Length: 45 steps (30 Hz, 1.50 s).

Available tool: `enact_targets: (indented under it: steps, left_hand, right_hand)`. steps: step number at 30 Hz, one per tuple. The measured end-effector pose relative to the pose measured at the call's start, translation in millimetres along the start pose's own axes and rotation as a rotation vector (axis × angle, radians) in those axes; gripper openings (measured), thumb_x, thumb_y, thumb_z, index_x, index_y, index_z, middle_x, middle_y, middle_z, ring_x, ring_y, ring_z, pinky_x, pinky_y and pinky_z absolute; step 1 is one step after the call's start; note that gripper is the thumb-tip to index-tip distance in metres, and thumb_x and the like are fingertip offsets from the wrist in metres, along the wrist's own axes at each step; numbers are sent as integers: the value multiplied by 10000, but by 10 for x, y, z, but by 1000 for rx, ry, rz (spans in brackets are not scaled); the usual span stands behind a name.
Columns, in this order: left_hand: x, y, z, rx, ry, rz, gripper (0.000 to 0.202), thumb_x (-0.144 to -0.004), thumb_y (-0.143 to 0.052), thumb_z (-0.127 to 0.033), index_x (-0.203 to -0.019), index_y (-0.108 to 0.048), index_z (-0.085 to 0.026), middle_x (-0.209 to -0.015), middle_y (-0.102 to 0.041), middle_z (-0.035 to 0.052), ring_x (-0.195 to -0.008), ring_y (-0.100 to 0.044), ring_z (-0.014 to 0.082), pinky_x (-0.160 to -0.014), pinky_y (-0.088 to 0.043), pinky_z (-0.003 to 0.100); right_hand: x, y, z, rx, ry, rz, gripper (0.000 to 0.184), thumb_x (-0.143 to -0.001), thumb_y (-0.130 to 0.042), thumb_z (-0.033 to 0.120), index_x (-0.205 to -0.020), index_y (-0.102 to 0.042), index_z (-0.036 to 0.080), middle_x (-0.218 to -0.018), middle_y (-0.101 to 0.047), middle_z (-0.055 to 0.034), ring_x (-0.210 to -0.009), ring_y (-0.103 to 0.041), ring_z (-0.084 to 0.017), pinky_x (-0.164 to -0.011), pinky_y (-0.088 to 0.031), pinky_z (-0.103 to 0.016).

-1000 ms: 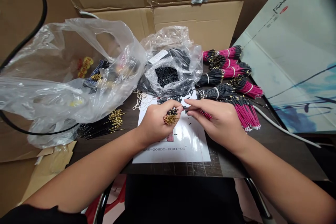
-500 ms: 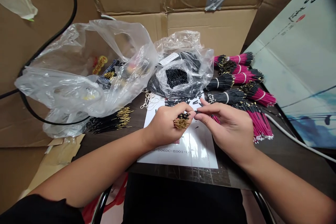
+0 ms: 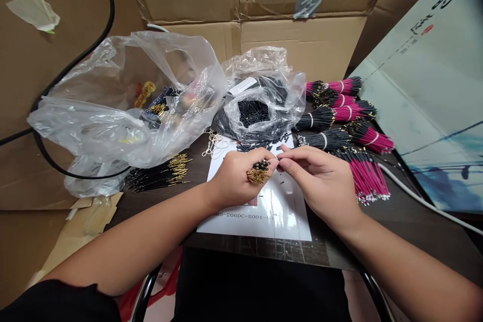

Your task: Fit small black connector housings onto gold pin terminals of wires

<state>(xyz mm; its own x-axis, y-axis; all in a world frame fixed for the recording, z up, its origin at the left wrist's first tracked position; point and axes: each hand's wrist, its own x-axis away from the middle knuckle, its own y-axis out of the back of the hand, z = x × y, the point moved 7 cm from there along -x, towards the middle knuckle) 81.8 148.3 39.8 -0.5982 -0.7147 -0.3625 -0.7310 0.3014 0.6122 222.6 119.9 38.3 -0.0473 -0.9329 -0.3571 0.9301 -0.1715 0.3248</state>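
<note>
My left hand [image 3: 234, 182] clamps the wires [image 3: 258, 175], gold tips up where I see them, while my right hand [image 3: 321, 182] pinches a black sleeve [image 3: 278, 159] at them above the sheet [image 3: 281, 214].

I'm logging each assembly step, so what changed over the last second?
The right hand closed in leftwards: its pinched fingertips, short of the gold-tipped wire bundle before, now meet it beside the left thumb. The thin black piece they held is no longer visible. The left hand stays clamped on the bundle; plastic bags, pink wire bundles and paper sheet lie as before.
</note>
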Motion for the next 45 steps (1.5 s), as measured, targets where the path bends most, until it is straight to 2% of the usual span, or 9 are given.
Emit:
enact_targets:
  steps: [6,10,15,18,25,31,35,40,45]
  left_hand:
    - [-5,-8,13,-60,1,-11,245,-886,-544,-378,-960,-609,-154,-670,-669,13,-507,-560,86,-536,-457,196]
    - [-9,-23,20,-90,-7,5,223,-895,-534,-360,-948,-607,-156,-711,-681,24,-555,-581,93,-568,-459,196]
    - [-9,18,-3,-118,-53,-59,195,-902,-528,-340,-937,-614,-168,-745,-690,8,-578,-591,84,-581,-449,187]
    - [-13,14,9,-143,-60,-58,196,-904,-526,-345,-929,-614,-172,-721,-681,-5,-557,-578,78,-566,-438,187]
    - [-26,22,26,-196,-95,-75,172,-894,-556,-333,-919,-614,-173,-745,-694,-13,-535,-566,64,-543,-409,183]
    - [-9,5,42,-209,-102,-62,168,-887,-564,-320,-954,-627,-179,-755,-691,-17,-590,-596,79,-582,-421,190]
    - [-13,-10,37,-188,-100,-28,168,-899,-542,-315,-942,-637,-183,-769,-689,-11,-633,-611,88,-605,-428,192]
    - [-22,8,42,-195,-74,-28,186,-898,-543,-340,-872,-634,-180,-657,-647,-31,-551,-560,73,-564,-405,188]
    - [-18,-4,34,-172,-75,-15,177,-898,-541,-330,-882,-639,-183,-648,-644,-37,-558,-564,70,-564,-406,183]
  right_hand:
    - [-9,-21,-62,-12,-38,17,99,-839,-643,278,-911,-691,230,-916,-697,-17,-849,-662,-162,-813,-531,-338]
    - [-33,-45,-95,-49,-74,77,113,-841,-637,297,-905,-678,212,-892,-689,-23,-824,-647,-158,-781,-523,-324]
    - [-56,-33,-144,-138,-137,120,154,-834,-645,322,-919,-676,198,-887,-696,-31,-822,-649,-161,-765,-525,-316]
    - [-68,-16,-184,-166,-178,138,174,-819,-661,339,-919,-687,199,-888,-706,-33,-825,-654,-165,-754,-532,-312]
    - [-63,-59,-318,-309,-296,181,227,-772,-713,366,-930,-690,204,-894,-726,-40,-862,-675,-188,-831,-532,-363]
    - [-44,-134,-363,-348,-319,220,200,-784,-704,358,-925,-692,217,-883,-721,-23,-844,-654,-157,-811,-508,-324]
    - [-50,-133,-310,-315,-293,244,178,-814,-671,366,-904,-675,213,-888,-707,-20,-870,-647,-165,-834,-496,-336]
    - [-81,-52,-237,-178,-235,231,184,-841,-632,380,-905,-658,209,-896,-684,-25,-849,-629,-165,-795,-494,-327]
    - [-75,-39,-213,-43,-184,244,164,-868,-594,368,-916,-642,218,-873,-661,-22,-839,-618,-169,-775,-494,-336]
